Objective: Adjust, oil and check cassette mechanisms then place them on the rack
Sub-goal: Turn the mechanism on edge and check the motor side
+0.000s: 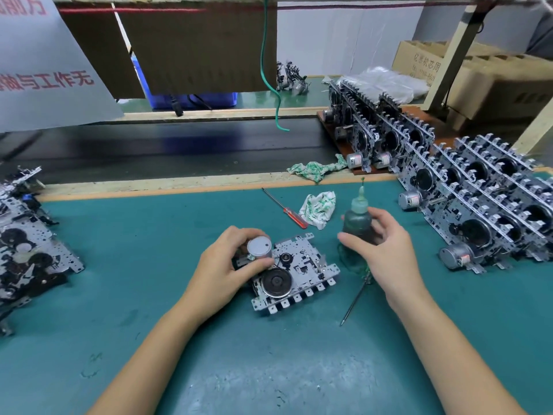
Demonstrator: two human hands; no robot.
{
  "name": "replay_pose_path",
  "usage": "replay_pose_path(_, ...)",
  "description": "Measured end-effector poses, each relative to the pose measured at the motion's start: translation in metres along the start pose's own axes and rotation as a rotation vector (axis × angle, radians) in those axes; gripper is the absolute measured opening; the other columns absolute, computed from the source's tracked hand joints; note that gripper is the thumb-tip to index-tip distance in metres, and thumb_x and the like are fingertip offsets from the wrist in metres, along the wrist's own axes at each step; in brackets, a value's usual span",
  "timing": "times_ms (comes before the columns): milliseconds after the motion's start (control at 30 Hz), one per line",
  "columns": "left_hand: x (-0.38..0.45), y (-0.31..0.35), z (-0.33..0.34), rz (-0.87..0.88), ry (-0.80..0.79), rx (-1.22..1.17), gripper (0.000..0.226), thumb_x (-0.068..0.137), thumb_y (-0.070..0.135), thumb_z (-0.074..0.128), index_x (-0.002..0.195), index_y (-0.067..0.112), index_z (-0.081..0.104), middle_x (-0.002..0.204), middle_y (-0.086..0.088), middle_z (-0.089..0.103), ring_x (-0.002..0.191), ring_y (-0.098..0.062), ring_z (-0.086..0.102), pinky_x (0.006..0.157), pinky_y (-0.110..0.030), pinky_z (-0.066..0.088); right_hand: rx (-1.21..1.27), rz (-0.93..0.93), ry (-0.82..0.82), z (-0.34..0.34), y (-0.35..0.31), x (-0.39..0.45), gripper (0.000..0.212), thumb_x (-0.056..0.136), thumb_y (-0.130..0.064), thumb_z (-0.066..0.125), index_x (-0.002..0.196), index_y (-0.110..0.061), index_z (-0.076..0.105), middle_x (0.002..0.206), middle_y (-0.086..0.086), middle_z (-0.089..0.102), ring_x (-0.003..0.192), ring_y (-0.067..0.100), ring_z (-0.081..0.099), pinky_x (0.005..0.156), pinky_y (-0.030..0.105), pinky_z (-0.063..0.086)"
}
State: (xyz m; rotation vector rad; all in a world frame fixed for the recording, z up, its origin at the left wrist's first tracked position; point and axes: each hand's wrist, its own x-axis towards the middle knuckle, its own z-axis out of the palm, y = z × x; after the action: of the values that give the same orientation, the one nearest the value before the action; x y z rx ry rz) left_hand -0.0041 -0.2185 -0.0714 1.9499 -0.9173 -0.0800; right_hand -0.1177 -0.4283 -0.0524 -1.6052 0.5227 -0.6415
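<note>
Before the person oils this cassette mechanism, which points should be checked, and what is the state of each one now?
1. Mechanism lies flat on the green mat: ok.
2. Left hand holds the mechanism steady, fingers round its silver motor: ok.
3. Right hand has the oil bottle: ok; fingers are curled around it, bottle upright, nozzle up.
4. Nozzle aimed at an oiling point: not ok; the bottle stands to the right of the mechanism, not over it.
5. Oil left in the bottle: cannot tell; the body is dark.
6. Thin screwdriver out of the way: ok; it lies on the mat beside the mechanism, under the right hand.
</note>
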Motion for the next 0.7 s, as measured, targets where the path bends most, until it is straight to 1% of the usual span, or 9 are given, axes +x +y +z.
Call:
replay_pose_path(100, -0.004, 0.0, -0.004, -0.101, -0.062, -0.128, 0.028, 0.073, 0.044, 0.077, 0.095, 0.033, 0.064, 0.093, 0.008, 0.066, 0.087, -0.009, 0.061, 0.079, -0.02, 0.046, -0.119, -0.077, 0.028, 0.001, 0.009, 0.003, 0.044, 0.071, -0.001, 0.078, 0.094, -0.03, 0.054, 0.096, -0.012, 0.068, 0.088, -0.001, 0.065, 0.081, 0.013, 0.048)
replay_pose_path(167, -0.004, 0.001, -0.004, -0.203, -0.102, -0.246, 0.026, 0.072, 0.048, 0.069, 0.088, 0.027, 0.068, 0.086, 0.011, 0.069, 0.081, -0.007, 0.063, 0.075, -0.015, 0.046, -0.17, -0.062, 0.019, 0.003, 0.013, 0.006, 0.046, 0.073, 0.0, 0.076, 0.096, -0.028, 0.05, 0.102, -0.002, 0.067, 0.097, 0.014, 0.064, 0.094, 0.031, 0.048)
replay_pose_path(233, -0.003, -0.001, -0.004, -0.243, -0.126, -0.247, 0.037, 0.072, 0.057, 0.062, 0.085, 0.024, 0.069, 0.083, 0.008, 0.07, 0.078, -0.008, 0.061, 0.077, -0.02, 0.045, -0.165, 0.007, -0.007, 0.005, 0.016, 0.007, 0.049, 0.075, -0.001, 0.075, 0.103, -0.024, 0.043, 0.105, 0.005, 0.065, 0.1, 0.025, 0.062, 0.098, 0.046, 0.044)
replay_pose_path(300, -0.003, -0.003, -0.005, -0.235, -0.13, -0.184, 0.032, 0.077, 0.055, 0.056, 0.088, 0.028, 0.07, 0.089, 0.006, 0.07, 0.084, -0.014, 0.062, 0.083, -0.03, 0.046, -0.104, -0.018, 0.072, 0.006, 0.013, 0.004, 0.053, 0.076, -0.007, 0.076, 0.109, -0.024, 0.039, 0.106, 0.001, 0.059, 0.099, 0.021, 0.06, 0.099, 0.044, 0.043)
replay_pose_path(400, -0.002, -0.006, -0.008, -0.159, -0.105, 0.001, 0.016, 0.087, 0.042, 0.056, 0.083, 0.051, 0.068, 0.079, 0.006, 0.058, 0.084, -0.007, 0.051, 0.073, -0.02, 0.039, -0.123, -0.429, 0.271, 0.003, -0.002, -0.006, 0.043, 0.077, -0.028, 0.073, 0.104, -0.034, 0.04, 0.094, -0.017, 0.049, 0.084, 0.012, 0.052, 0.082, 0.031, 0.045)
replay_pose_path(467, 0.0, -0.007, -0.007, -0.167, -0.09, -0.009, 0.036, 0.088, 0.025, 0.061, 0.073, 0.057, 0.066, 0.079, 0.004, 0.047, 0.083, -0.009, 0.048, 0.069, -0.017, 0.034, -0.145, -0.604, 0.148, 0.001, -0.007, -0.012, 0.032, 0.078, -0.034, 0.067, 0.101, -0.035, 0.044, 0.086, -0.017, 0.052, 0.073, 0.008, 0.05, 0.071, 0.021, 0.042)
replay_pose_path(533, 0.002, -0.005, -0.007, -0.205, -0.089, -0.034, 0.042, 0.081, 0.023, 0.058, 0.067, 0.062, 0.062, 0.084, 0.006, 0.053, 0.089, -0.01, 0.051, 0.074, -0.02, 0.038, -0.238, -0.547, -0.108, 0.007, -0.008, -0.016, 0.039, 0.075, -0.039, 0.069, 0.108, -0.038, 0.048, 0.098, -0.019, 0.056, 0.084, 0.005, 0.055, 0.077, 0.015, 0.043)
replay_pose_path(600, 0.004, -0.005, -0.009, -0.221, -0.087, -0.076, 0.043, 0.079, 0.018, 0.056, 0.076, 0.06, 0.064, 0.093, 0.014, 0.064, 0.097, -0.005, 0.057, 0.083, -0.021, 0.043, -0.415, -0.425, -0.343, 0.015, -0.004, -0.017, 0.062, 0.074, -0.043, 0.075, 0.124, -0.048, 0.039, 0.121, -0.032, 0.048, 0.111, -0.005, 0.049, 0.092, 0.007, 0.036)
replay_pose_path(700, 0.004, -0.008, -0.021, -0.186, -0.188, -0.245, 0.039, 0.082, 0.006, 0.053, 0.104, 0.036, 0.066, 0.108, 0.015, 0.07, 0.108, -0.005, 0.061, 0.091, -0.018, 0.045, -0.447, -0.332, -0.433, 0.023, 0.006, -0.018, 0.072, 0.08, -0.036, 0.073, 0.127, -0.061, 0.025, 0.12, -0.041, 0.042, 0.116, -0.018, 0.043, 0.099, 0.006, 0.031)
